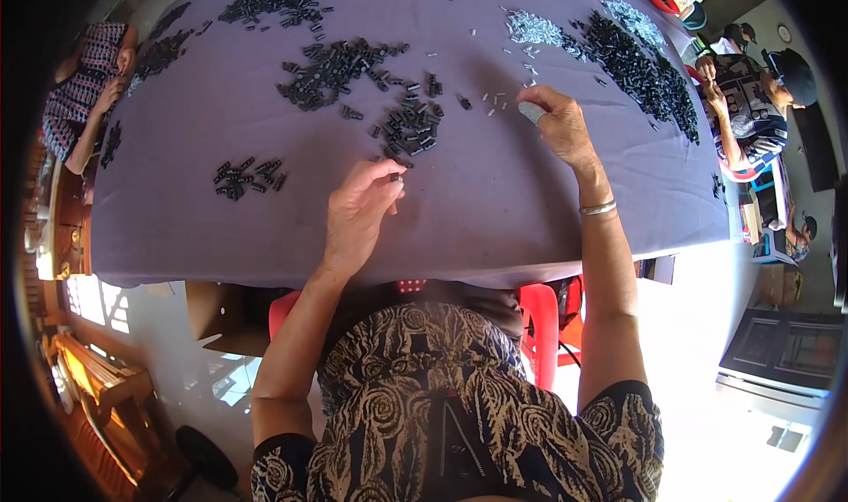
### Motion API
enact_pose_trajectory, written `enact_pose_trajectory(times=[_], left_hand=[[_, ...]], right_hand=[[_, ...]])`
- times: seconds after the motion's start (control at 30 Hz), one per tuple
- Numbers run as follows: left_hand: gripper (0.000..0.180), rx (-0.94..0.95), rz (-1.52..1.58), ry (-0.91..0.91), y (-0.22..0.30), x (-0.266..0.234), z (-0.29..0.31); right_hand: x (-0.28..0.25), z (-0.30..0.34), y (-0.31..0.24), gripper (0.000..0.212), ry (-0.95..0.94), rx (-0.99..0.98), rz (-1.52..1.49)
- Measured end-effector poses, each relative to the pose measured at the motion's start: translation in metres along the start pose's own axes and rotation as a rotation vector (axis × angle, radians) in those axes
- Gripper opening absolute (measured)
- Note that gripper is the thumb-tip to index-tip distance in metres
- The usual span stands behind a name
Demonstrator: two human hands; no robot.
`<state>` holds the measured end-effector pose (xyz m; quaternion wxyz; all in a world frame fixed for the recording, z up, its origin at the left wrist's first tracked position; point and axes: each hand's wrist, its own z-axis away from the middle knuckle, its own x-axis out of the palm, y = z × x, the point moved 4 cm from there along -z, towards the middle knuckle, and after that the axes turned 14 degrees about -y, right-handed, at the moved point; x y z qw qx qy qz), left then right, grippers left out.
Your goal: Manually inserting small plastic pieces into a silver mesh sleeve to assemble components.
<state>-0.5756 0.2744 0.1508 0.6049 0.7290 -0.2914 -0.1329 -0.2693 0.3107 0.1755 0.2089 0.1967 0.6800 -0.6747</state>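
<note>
My left hand (355, 209) is closed in a pinch, its fingertips on a small black cylindrical piece (395, 177) just above the near part of the table. In front of it lies a loose heap of similar black pieces (411, 124). Farther right, my right hand (565, 131) is closed with its thumb and fingers around a pale grey, rounded, flat-looking thing (531, 112). Several tiny clear pieces (496, 103) are scattered on the cloth to the left of that hand. A smaller group of black pieces (247, 177) sits to the left of my left hand.
A purple-grey cloth (495, 228) covers the table. Larger black heaps (340, 71) lie farther back, with another black heap (640, 74) and pale clear pieces (534, 28) at the right. People sit at the left edge (93, 83) and right edge (751, 105).
</note>
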Motion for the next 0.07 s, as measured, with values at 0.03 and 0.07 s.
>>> enact_pose_trajectory(times=[0.03,0.07], left_hand=[[0.022,-0.016,0.019,-0.010,-0.0011,-0.0002,0.0005],[0.024,-0.032,0.037,-0.018,-0.0021,-0.0008,0.0009]], right_hand=[[0.0042,-0.0008,-0.0033,0.011,0.001,-0.133,0.100],[0.0057,-0.0017,-0.0035,0.011,-0.002,-0.135,0.099]])
